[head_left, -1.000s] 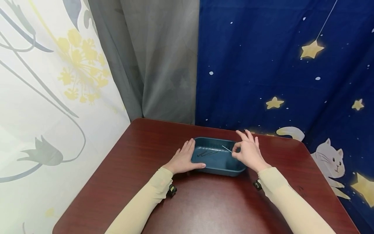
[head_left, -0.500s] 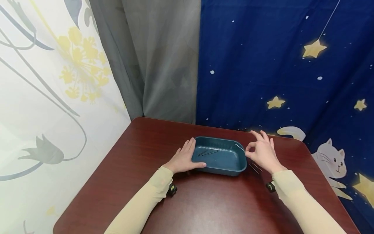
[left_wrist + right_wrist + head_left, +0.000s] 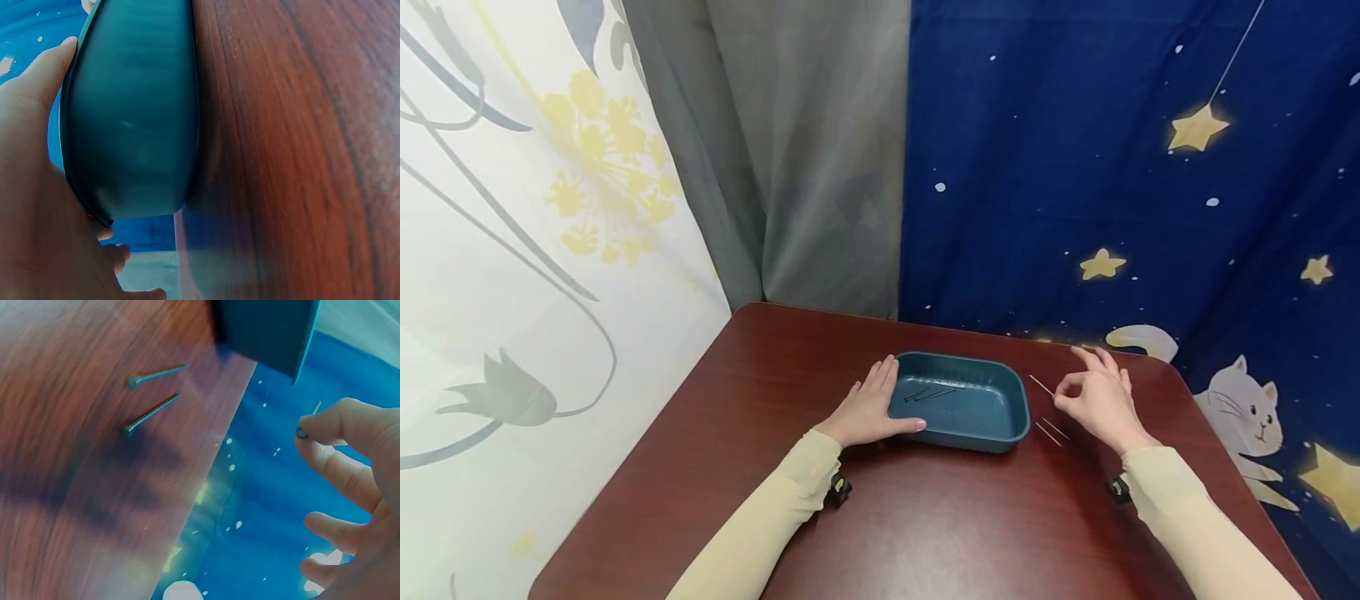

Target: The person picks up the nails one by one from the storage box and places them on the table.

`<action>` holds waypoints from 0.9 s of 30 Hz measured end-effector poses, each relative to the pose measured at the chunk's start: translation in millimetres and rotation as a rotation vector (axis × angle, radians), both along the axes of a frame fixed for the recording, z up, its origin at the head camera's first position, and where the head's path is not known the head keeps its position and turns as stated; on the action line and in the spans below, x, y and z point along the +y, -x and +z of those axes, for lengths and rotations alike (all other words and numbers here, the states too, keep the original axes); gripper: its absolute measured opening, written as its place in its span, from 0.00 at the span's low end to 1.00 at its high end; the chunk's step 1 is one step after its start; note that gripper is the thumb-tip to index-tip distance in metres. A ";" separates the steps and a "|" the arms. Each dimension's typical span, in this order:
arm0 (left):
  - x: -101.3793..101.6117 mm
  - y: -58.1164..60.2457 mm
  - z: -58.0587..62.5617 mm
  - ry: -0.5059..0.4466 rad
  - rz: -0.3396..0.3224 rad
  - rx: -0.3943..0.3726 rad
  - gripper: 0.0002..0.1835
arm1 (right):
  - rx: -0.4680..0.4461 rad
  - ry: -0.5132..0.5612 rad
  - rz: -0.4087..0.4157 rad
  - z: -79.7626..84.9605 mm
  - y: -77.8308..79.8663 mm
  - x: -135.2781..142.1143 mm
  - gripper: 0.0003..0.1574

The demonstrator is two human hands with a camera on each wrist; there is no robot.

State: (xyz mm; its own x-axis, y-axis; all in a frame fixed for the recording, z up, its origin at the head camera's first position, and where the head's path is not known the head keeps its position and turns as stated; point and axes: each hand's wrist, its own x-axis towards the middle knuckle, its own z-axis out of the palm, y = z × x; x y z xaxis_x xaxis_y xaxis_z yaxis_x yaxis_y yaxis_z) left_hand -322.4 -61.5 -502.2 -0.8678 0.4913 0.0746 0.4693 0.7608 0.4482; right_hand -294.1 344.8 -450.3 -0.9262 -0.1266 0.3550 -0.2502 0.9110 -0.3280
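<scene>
A blue-green rectangular tray (image 3: 973, 437) stands on the table. My left hand (image 3: 868, 408) rests over its left end, fingers straight along the rim and thumb at the near edge; the left wrist view shows the tray's outer wall (image 3: 131, 125) beside the thumb. My right hand (image 3: 1097, 400) pinches a nail (image 3: 1042, 385) between thumb and index finger, right of the tray and above the table, its other fingers spread. In the right wrist view the nail's head (image 3: 301, 432) shows at the fingertips. Two more nails (image 3: 153, 414) lie on the table below that hand.
Several dark nails (image 3: 934, 393) lie on the tray floor toward its left side. The dark red wooden table (image 3: 925, 517) has its far edge close behind the tray. Grey (image 3: 835, 167) and blue star-patterned curtains (image 3: 1037, 167) hang behind it.
My right hand has moved right, from over the tray to beside it, still pinching the nail. Two nails on the table have come into view. The left hand stays put.
</scene>
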 end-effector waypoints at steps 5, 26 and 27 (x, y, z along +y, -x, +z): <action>-0.4 0.5 1.5 -0.002 0.001 0.000 0.69 | -0.026 0.004 -0.006 -2.3 -3.5 7.8 0.10; -0.4 -0.8 1.8 0.014 0.009 -0.003 0.69 | -0.155 -0.047 -0.026 -41.6 -11.6 36.3 0.12; -0.6 -0.8 1.6 0.015 0.008 -0.004 0.69 | -0.158 -0.048 -0.026 -42.7 -11.7 36.8 0.12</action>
State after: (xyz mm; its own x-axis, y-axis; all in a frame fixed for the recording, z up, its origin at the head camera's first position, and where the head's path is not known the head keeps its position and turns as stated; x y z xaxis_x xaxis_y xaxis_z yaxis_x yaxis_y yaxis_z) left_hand -321.6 -62.1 -500.5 -0.8722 0.4850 0.0636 0.4609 0.7713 0.4390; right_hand -282.4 381.6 -493.0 -0.9733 -0.1151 0.1984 -0.1749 0.9320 -0.3176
